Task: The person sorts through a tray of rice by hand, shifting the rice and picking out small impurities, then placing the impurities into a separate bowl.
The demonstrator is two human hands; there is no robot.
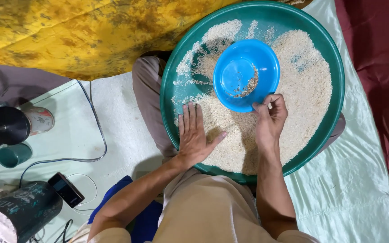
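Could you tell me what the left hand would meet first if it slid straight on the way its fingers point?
Probably only more rice: the left hand lies flat pointing up-frame, passing left of the blue bowl, then reaching the green tray's far rim.

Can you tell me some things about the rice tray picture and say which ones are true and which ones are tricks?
1. The left hand lies flat on the rice. True.
2. The small bowl is red. False: it is blue.
3. The big tray is green. True.
4. The small bowl is full to the brim. False: only a few bits lie inside.
5. The right hand is beside the small bowl's rim, fingers pinched. True.
6. A phone lies in the tray. False: it lies outside, at the left.
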